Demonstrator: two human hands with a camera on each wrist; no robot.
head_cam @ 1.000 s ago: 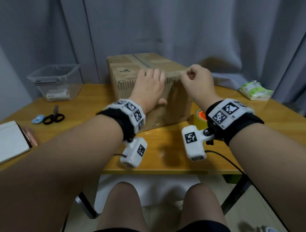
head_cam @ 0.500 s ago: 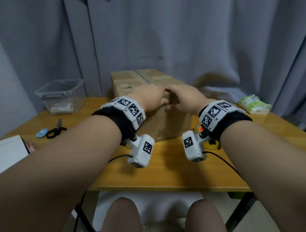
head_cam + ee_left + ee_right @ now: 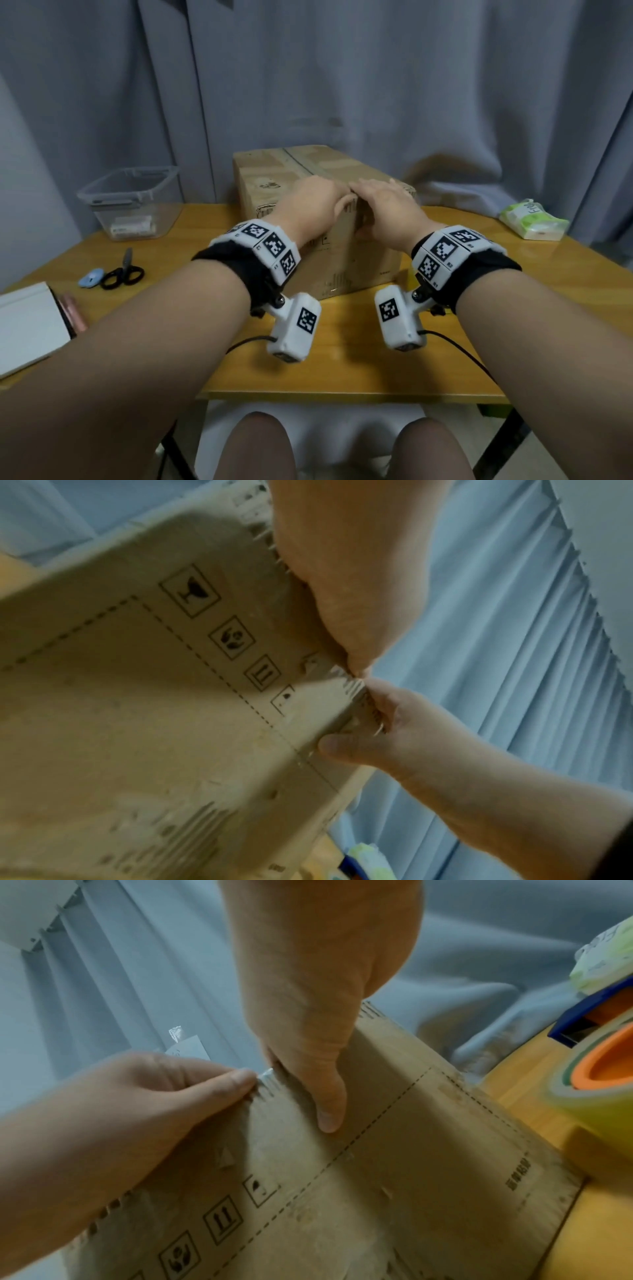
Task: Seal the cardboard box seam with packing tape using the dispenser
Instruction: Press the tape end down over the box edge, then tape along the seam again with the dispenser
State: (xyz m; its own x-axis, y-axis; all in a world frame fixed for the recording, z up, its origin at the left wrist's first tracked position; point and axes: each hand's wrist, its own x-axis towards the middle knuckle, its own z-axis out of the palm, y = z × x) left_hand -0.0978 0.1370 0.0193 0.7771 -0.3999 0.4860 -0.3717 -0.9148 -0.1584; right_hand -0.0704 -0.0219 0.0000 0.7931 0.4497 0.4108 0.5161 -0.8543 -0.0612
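Note:
The cardboard box [image 3: 346,274] stands mid-table, its top seam [image 3: 301,161] running away from me. Both hands sit on its near top edge. My left hand [image 3: 315,202] has curled fingers on top and its thumb [image 3: 236,1081] against the edge, beside a bit of clear tape [image 3: 267,1074]. My right hand [image 3: 387,205] lies flat over the edge, thumb [image 3: 329,1112] pressing straight down the front face [image 3: 411,1177]. The tape dispenser [image 3: 599,1069], with an orange core and blue frame, rests on the table right of the box, held by neither hand. My right wrist hides it in the head view.
A clear plastic tub [image 3: 130,202] stands at the back left. Black scissors [image 3: 121,274], a small blue object [image 3: 90,278] and a white book [image 3: 27,325] lie on the left. A green tissue pack [image 3: 531,221] is at the far right. Grey curtain hangs behind the wooden table [image 3: 342,370].
My right hand came down from pinching something above the box to lie on its edge. My left hand moved from the front face up to the top edge.

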